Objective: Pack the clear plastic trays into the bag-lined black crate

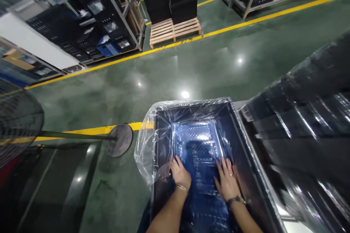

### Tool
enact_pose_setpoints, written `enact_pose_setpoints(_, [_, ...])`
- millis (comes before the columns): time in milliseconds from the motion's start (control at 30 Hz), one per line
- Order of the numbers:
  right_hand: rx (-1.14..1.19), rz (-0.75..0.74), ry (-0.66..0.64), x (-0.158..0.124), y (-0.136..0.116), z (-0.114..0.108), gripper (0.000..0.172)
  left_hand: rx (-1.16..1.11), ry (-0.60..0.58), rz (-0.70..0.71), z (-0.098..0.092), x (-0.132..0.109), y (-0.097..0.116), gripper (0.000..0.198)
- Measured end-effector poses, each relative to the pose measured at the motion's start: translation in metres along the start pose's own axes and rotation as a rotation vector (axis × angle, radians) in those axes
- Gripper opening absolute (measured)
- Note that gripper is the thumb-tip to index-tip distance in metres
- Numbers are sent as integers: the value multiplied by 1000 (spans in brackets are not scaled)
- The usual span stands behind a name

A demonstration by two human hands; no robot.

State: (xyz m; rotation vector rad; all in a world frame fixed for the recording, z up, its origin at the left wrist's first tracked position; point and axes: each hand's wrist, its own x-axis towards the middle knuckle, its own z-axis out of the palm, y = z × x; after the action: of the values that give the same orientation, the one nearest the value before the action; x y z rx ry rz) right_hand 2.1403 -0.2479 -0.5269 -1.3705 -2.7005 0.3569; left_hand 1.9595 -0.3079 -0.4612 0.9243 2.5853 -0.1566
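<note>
A dark, deep plastic bin lies below me, lined with a clear plastic bag that folds over its rim and bulges out on the left. Inside it is a glossy blue tray-like piece with light printed characters down its middle. My left hand reaches in at the left, fingers stretched toward the blue piece's left edge and touching the film there. On the opposite side, my right hand rests flat with fingers spread by the right edge. A bracelet, a ring and a watch show on my hands.
Stacks wrapped in shiny film stand close at the right. A fan on a round-based pole is at the left. Beyond the green floor are shelves of black boxes and a wooden pallet with dark stacks.
</note>
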Motion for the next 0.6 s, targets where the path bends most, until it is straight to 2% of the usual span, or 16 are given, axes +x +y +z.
enact_pose_setpoints(100, [19, -2, -47, -1, 4, 6, 73, -20, 0, -46, -6, -7, 6, 70])
enact_pose_setpoints(200, [19, 12, -65, 0, 6, 20, 70, -243, 51, -11, -33, -15, 11, 68])
enact_pose_setpoints(267, [15, 18, -69, -1, 10, 28, 64, -516, 186, 151, -67, -9, 11, 62])
enact_pose_setpoints(333, [17, 26, -96, -2, 14, 33, 61, -668, 345, 373, -112, 12, 7, 53])
enact_pose_setpoints(367, [19, 31, -112, -2, 15, 34, 60, -698, 376, 461, -136, 28, 4, 51])
enact_pose_setpoints(400, [23, 34, -122, -3, 16, 35, 60, -727, 348, 481, -158, 47, -1, 49])
enact_pose_setpoints(433, [26, 37, -123, -3, 17, 35, 60, -797, 304, 429, -177, 68, -6, 47])
enact_pose_setpoints(500, [30, 39, -106, -3, 16, 34, 61, -1123, 152, 142, -201, 109, -17, 53])
enact_pose_setpoints(533, [31, 38, -91, -3, 15, 33, 61, -1197, 81, 57, -206, 126, -22, 48])
enact_pose_setpoints(600, [29, 39, -69, -3, 13, 33, 61, -1315, -87, -81, -200, 148, -31, 37])
